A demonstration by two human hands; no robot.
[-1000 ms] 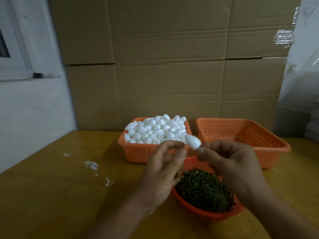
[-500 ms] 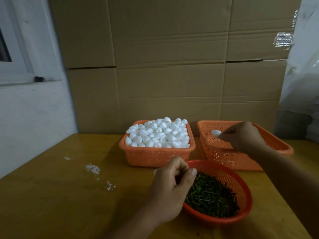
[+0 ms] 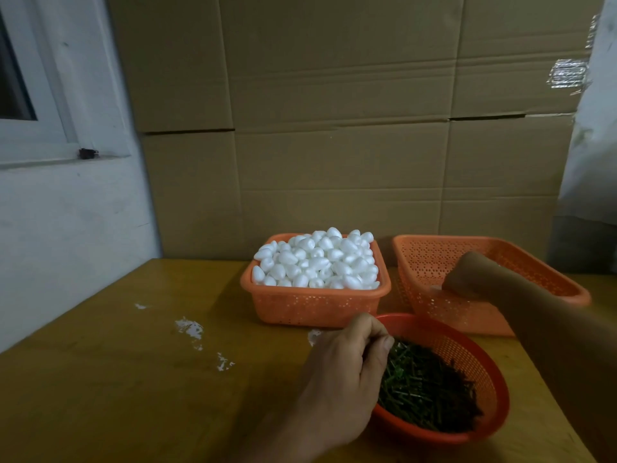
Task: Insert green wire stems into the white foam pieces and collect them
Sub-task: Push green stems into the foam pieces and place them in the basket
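With the left hand (image 3: 347, 365) pinching into the green stems (image 3: 424, 392) in the round basket (image 3: 480, 362) and the right hand (image 3: 467, 274) curled low in the collecting basket (image 3: 434, 252), whether grasping anything I cannot tell, several tangled stems may lift together and scatter on the tabletop (image 3: 133, 379), while the foam pieces (image 3: 317, 260) wait heaped in their basket.

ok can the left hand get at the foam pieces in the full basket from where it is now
Probably yes. The left hand is at the near rim of the round basket of green stems, and the basket of foam pieces sits open-topped just behind it, with nothing between them.

Bare table (image 3: 100, 379) left; baskets (image 3: 314, 305) crowd right.
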